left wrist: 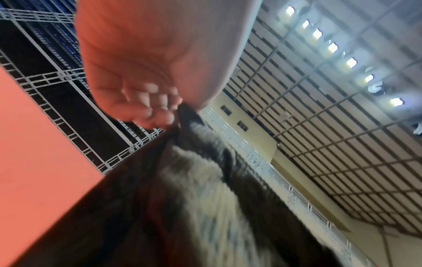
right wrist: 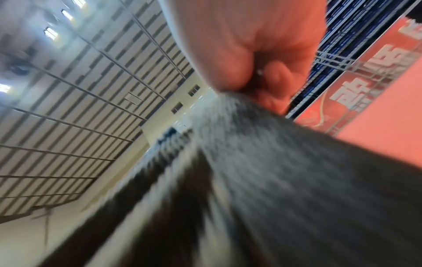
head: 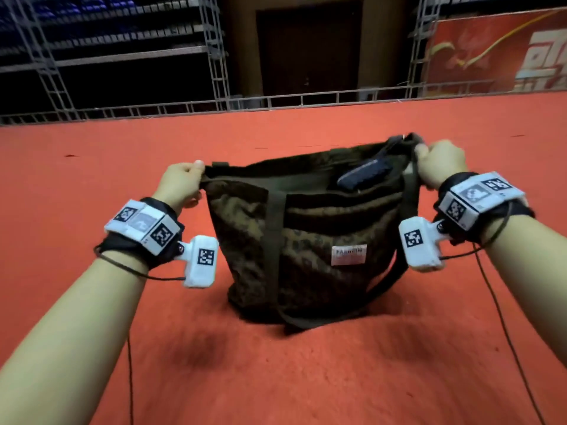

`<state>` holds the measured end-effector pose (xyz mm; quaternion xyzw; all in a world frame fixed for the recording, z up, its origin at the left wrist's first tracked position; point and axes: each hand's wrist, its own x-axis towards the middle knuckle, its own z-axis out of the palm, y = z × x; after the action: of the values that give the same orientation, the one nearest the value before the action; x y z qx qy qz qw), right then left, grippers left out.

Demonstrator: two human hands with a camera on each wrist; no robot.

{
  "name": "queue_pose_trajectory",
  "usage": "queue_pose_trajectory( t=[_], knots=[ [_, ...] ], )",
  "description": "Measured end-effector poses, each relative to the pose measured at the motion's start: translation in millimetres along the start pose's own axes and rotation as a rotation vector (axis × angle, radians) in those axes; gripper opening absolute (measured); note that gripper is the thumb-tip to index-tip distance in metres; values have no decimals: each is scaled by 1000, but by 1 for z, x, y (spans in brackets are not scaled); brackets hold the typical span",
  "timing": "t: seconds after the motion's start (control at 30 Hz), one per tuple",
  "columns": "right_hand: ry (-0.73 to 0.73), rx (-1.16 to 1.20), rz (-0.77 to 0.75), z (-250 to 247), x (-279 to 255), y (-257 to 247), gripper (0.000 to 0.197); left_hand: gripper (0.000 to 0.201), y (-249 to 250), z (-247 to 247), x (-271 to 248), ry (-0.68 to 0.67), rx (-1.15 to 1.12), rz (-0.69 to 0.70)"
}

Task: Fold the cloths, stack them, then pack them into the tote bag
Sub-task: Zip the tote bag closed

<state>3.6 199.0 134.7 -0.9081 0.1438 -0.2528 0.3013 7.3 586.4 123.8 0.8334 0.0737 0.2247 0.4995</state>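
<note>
A dark leopard-print tote bag point(head: 310, 240) stands upright on the red carpet, with a small white label on its front. My left hand point(head: 181, 185) grips the left end of its top rim. At the right end, my right hand point(head: 441, 165) grips the rim together with a strap. The mouth is pulled wide between them. Inside near the top lies a dark folded cloth point(head: 365, 174). In the left wrist view my fingers point(left wrist: 157, 108) pinch the bag fabric point(left wrist: 200, 180). The right wrist view shows curled fingers point(right wrist: 271, 86) on the blurred fabric point(right wrist: 262, 162).
Red carpet point(head: 276, 363) spreads all around the bag. A low metal truss rail point(head: 276, 102) runs along the far carpet edge, with dark seating racks behind it. A red banner point(head: 497, 53) stands at the back right. Thin cables hang from both wrist units.
</note>
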Motion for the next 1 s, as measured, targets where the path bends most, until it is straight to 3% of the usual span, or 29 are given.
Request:
queue_pose_trajectory(
  t=[0.1,0.17,0.23,0.3,0.37,0.43,0.5,0.57,0.67,0.8,1.0],
  knots=[
    [-172,-29,119,8,-15,36,43,35,-10,22,-12,-139,41,-42],
    [-173,-6,120,8,-24,45,35,35,-7,30,-18,-174,41,-45],
    [-119,-46,63,6,-31,46,41,26,3,34,-25,-143,116,-3],
    [-92,-87,-35,4,-42,39,45,8,13,35,-36,-5,275,206],
    [-119,-88,-156,4,-56,30,42,21,24,37,-53,44,408,570],
    [-121,-147,-269,5,-68,25,38,29,37,45,-73,-200,487,869],
    [-113,-281,-363,7,-76,23,32,40,42,59,-87,-485,598,1010],
    [-180,-375,-390,11,-81,24,32,50,43,75,-97,-650,711,992],
    [-337,-377,-316,14,-83,25,37,43,42,89,-101,-733,917,885],
    [-519,-375,-371,20,-80,24,44,36,37,78,-101,-684,1016,680],
    [-476,-445,-507,26,-88,23,45,59,23,63,-97,-671,960,478]
  ],
)
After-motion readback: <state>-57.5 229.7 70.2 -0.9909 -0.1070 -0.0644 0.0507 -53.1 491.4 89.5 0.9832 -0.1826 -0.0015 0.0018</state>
